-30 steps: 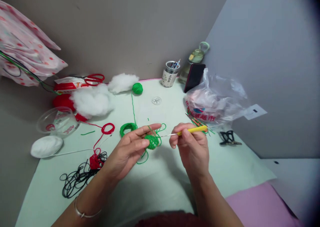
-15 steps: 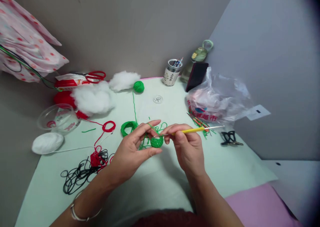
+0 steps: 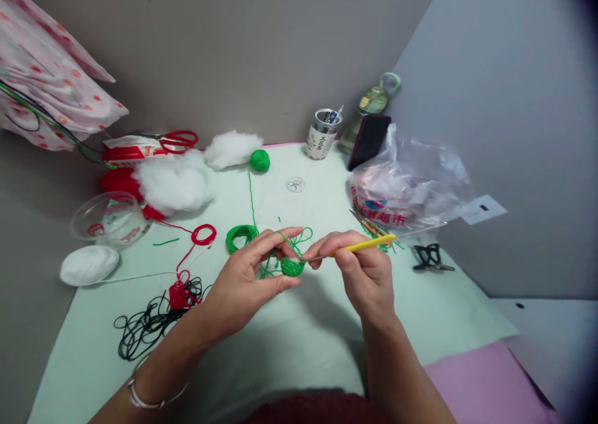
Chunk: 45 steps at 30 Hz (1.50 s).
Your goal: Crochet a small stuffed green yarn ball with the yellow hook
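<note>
My left hand [image 3: 250,281] pinches a small green crocheted piece [image 3: 292,266] between thumb and fingers, with green yarn looped over the forefinger. My right hand [image 3: 362,268] grips a yellow-handled crochet hook [image 3: 362,245], its metal tip at the piece's right edge. The green strand runs back past a green yarn coil [image 3: 240,235] to a green yarn ball [image 3: 259,160] near the wall.
A pale green table [image 3: 289,343] carries white stuffing [image 3: 175,181], a white ball [image 3: 88,265], red yarn [image 3: 203,234], tangled black cord [image 3: 147,327], a clear bowl [image 3: 107,221], red scissors [image 3: 175,141], a pen jar [image 3: 322,137], a phone [image 3: 369,141], a plastic bag [image 3: 406,184] and a black clip [image 3: 427,257].
The green piece was turned in my left hand and shifted slightly right. My right hand closed in from the right, bringing the hook tip up to the piece.
</note>
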Each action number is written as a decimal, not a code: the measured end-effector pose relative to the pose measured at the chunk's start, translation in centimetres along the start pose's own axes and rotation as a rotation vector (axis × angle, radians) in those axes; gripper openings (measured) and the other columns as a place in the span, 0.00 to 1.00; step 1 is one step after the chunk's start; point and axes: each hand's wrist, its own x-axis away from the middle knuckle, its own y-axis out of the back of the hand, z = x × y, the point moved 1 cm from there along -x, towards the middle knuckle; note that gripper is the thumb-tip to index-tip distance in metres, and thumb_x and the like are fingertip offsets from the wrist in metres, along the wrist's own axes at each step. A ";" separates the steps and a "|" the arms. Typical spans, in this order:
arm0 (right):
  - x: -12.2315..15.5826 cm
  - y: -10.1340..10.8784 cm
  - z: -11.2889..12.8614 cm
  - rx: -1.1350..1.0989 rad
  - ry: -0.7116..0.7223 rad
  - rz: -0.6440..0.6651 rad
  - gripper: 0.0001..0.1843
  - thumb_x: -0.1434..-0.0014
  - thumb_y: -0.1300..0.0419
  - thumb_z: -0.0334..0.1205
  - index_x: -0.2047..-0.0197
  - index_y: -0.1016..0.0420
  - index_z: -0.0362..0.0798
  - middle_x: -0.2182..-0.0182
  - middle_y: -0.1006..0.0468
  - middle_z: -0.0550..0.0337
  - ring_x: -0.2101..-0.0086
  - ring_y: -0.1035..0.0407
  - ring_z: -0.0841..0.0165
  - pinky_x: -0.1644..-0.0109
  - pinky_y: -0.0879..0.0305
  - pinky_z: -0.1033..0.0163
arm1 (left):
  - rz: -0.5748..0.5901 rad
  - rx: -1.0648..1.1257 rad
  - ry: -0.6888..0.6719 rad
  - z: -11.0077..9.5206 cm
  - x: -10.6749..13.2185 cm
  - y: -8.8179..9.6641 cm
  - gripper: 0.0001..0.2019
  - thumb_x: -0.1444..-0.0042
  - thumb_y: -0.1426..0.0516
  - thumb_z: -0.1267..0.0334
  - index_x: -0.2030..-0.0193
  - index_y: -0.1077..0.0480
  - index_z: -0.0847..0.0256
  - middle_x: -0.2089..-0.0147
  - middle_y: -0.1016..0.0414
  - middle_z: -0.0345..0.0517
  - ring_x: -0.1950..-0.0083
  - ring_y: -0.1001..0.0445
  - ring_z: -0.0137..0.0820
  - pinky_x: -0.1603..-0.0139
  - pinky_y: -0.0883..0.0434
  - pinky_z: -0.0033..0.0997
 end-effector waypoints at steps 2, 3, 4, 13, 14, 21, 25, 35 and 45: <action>0.0 0.1 0.3 0.096 0.040 0.042 0.11 0.27 0.44 0.38 0.55 0.20 0.50 0.62 0.16 0.56 0.65 0.22 0.66 0.59 0.23 0.59 | -0.004 -0.003 0.000 0.1 0.0 0.0 0.17 0.48 0.30 0.69 0.51 0.18 0.50 0.56 0.24 0.43 0.39 0.28 0.41 0.28 0.39 0.46; 0.0 0.1 0.4 0.156 0.079 0.061 0.10 0.27 0.44 0.36 0.54 0.20 0.51 0.62 0.16 0.56 0.64 0.21 0.66 0.59 0.23 0.58 | -0.014 -0.003 0.004 0.1 0.0 -0.1 0.18 0.49 0.30 0.68 0.50 0.18 0.51 0.56 0.24 0.43 0.40 0.28 0.40 0.28 0.40 0.46; -0.1 -0.1 0.5 0.223 0.130 0.079 0.10 0.27 0.44 0.35 0.53 0.20 0.51 0.61 0.16 0.56 0.62 0.21 0.66 0.58 0.22 0.58 | -0.029 0.003 0.016 0.2 0.0 -0.1 0.19 0.49 0.30 0.68 0.49 0.19 0.51 0.57 0.25 0.43 0.41 0.27 0.40 0.28 0.40 0.47; 0.0 -0.2 0.4 0.205 0.231 0.057 0.12 0.28 0.44 0.31 0.49 0.21 0.51 0.59 0.16 0.55 0.60 0.21 0.65 0.57 0.23 0.58 | -0.092 -0.037 0.004 0.7 0.3 -0.7 0.28 0.46 0.30 0.64 0.37 0.24 0.47 0.55 0.24 0.42 0.42 0.26 0.38 0.29 0.37 0.45; 0.0 0.0 0.3 0.141 0.177 0.041 0.12 0.27 0.44 0.32 0.49 0.20 0.52 0.59 0.16 0.56 0.61 0.22 0.66 0.57 0.23 0.58 | -0.081 -0.077 -0.037 0.6 0.4 -0.6 0.28 0.44 0.31 0.64 0.37 0.24 0.46 0.55 0.24 0.42 0.42 0.27 0.38 0.28 0.37 0.44; 0.2 -0.7 -0.1 -0.112 0.030 -0.061 0.09 0.27 0.42 0.38 0.53 0.18 0.53 0.60 0.15 0.58 0.66 0.21 0.67 0.60 0.22 0.59 | -0.075 -0.085 -0.088 -0.2 0.8 -0.2 0.29 0.44 0.30 0.64 0.36 0.25 0.44 0.56 0.23 0.41 0.44 0.25 0.36 0.30 0.36 0.42; 0.3 -1.5 0.0 0.057 0.192 -0.082 0.10 0.27 0.42 0.35 0.51 0.19 0.51 0.59 0.15 0.55 0.62 0.20 0.65 0.58 0.21 0.57 | -0.096 -0.005 -0.001 -0.3 0.6 -0.3 0.25 0.47 0.29 0.64 0.42 0.22 0.48 0.55 0.24 0.42 0.45 0.25 0.37 0.30 0.35 0.43; 2.3 -1.9 -0.1 0.828 0.666 -0.105 0.20 0.37 0.35 0.25 0.43 0.19 0.50 0.59 0.17 0.52 0.57 0.20 0.61 0.56 0.18 0.58 | -0.063 0.414 0.164 0.4 1.0 -2.2 0.25 0.47 0.28 0.56 0.40 0.21 0.47 0.56 0.25 0.41 0.51 0.25 0.32 0.45 0.29 0.31; 0.9 -2.1 0.2 0.131 0.285 -0.175 0.14 0.29 0.39 0.34 0.47 0.16 0.57 0.59 0.14 0.56 0.59 0.20 0.63 0.59 0.21 0.56 | -0.015 0.428 0.125 0.2 0.2 0.3 0.29 0.51 0.26 0.59 0.40 0.20 0.49 0.58 0.26 0.42 0.56 0.29 0.29 0.53 0.31 0.25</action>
